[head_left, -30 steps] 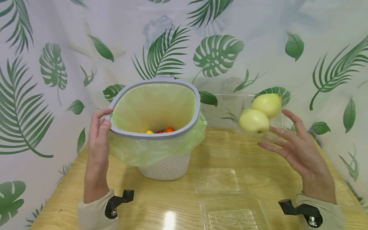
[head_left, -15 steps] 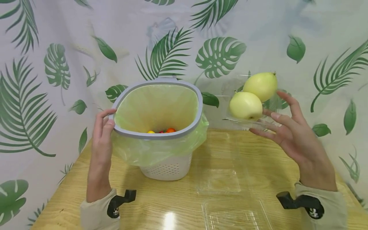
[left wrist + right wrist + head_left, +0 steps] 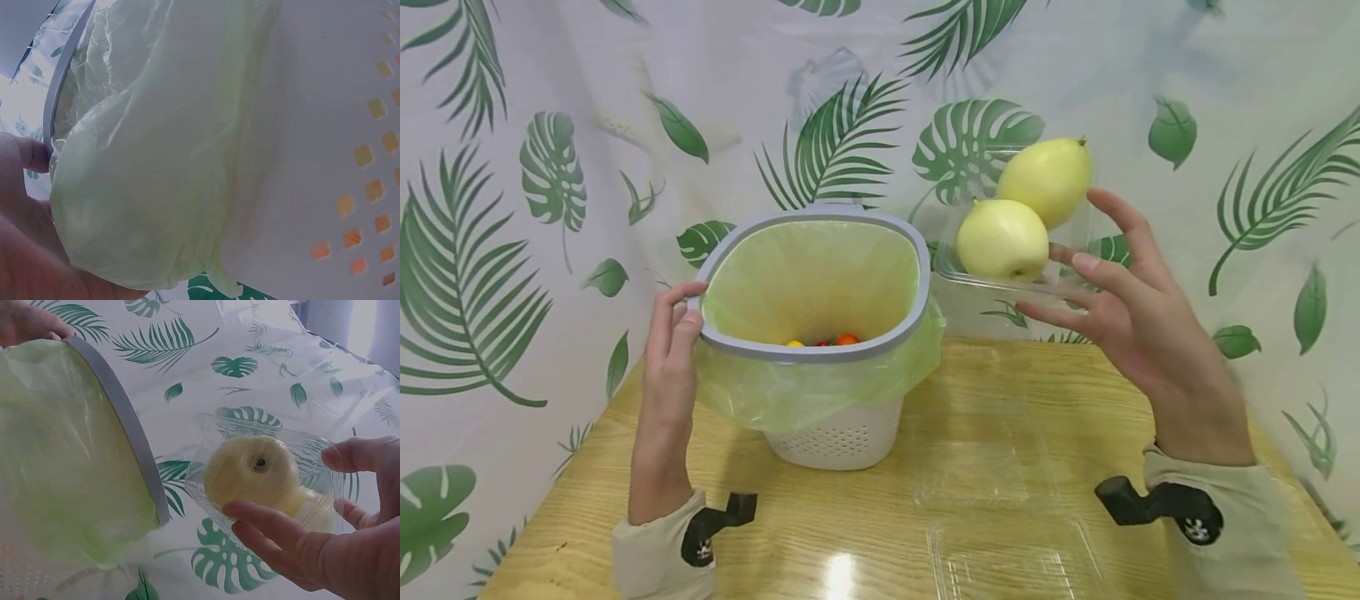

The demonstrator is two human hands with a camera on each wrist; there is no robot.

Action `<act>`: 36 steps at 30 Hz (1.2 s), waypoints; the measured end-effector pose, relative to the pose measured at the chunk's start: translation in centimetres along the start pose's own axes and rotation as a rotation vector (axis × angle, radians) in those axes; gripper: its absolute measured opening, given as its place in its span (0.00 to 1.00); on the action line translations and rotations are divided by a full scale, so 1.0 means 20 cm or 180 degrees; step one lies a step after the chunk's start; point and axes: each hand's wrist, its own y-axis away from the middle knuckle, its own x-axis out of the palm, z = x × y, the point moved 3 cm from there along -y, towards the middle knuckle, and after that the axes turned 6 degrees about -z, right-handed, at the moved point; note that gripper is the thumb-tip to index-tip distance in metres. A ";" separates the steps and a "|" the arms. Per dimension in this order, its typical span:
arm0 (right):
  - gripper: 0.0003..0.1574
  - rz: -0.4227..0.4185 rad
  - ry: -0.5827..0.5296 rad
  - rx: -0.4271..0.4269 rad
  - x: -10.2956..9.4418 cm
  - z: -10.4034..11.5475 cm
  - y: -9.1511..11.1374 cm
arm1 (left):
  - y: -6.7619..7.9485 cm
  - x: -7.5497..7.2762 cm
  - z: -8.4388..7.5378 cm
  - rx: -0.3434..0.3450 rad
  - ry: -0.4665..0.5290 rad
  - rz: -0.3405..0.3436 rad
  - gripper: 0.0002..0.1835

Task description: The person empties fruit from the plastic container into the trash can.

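My left hand [image 3: 670, 354] grips the left side of the grey rim [image 3: 808, 354] of a white perforated waste bin [image 3: 842, 437]. A thin green bag [image 3: 805, 396] lines the bin and hangs over its outside. My right hand [image 3: 1161, 333] holds a clear plastic tray [image 3: 970, 279] up in the air, right of the bin and about rim height. In the tray sit two pale yellow-green pears [image 3: 1002, 239], one behind the other. The right wrist view shows the fingers [image 3: 269, 522] underneath the tray and the thumb [image 3: 356, 453] at its edge.
Inside the bin are an orange-red round thing [image 3: 847, 339] and a yellow one [image 3: 795, 343], mostly hidden. Clear plastic trays [image 3: 1015, 558] lie on the wooden table [image 3: 790, 533] to the right. A leaf-patterned curtain [image 3: 737, 83] stands behind.
The right hand has raised the tray with the pears and brought it left, closer to the bin. The left hand keeps its grip on the rim.
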 end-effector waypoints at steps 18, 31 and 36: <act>0.41 -0.0114 0.0703 -0.0117 0.26 -0.08 -0.17 | 0.01 -0.01 0.00 0.0009 0.0024 0.0036 0.18; 0.43 -0.0125 0.1119 -0.0406 0.32 -0.16 -0.22 | 0.00 -0.01 0.00 0.0008 0.0023 0.0059 0.19; 0.44 -0.0070 0.1245 -0.0505 0.35 -0.17 -0.21 | 0.00 -0.01 0.00 -0.0026 -0.0014 0.0051 0.19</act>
